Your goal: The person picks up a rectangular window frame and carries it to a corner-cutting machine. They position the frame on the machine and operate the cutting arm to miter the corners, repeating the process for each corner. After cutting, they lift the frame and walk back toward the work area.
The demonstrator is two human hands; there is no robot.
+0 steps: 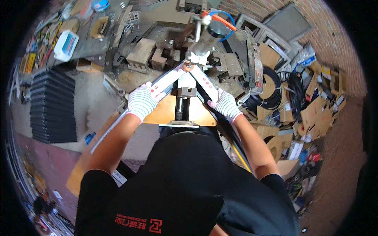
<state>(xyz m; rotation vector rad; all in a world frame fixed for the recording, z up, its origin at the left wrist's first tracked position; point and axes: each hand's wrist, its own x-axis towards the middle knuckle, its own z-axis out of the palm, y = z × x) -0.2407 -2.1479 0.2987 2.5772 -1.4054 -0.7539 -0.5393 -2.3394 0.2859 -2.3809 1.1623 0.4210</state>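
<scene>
My left hand, in a white glove with green stripes, is closed around the left one of two long frame profiles. My right hand, gloved alike, grips the right profile. Both profiles have white faces with red marks. Their far ends meet in a corner below an upright metal cylinder of a machine. From there they spread toward me and run past my forearms. Between them lie a tan triangular plate and a metal block on a screw. My fingers' undersides are hidden.
Heavy metal jaw blocks flank the corner. A blue hose and an orange lever sit on the cylinder. Dark stacked profiles stand left, near a white jug. Cardboard and black coils crowd the right.
</scene>
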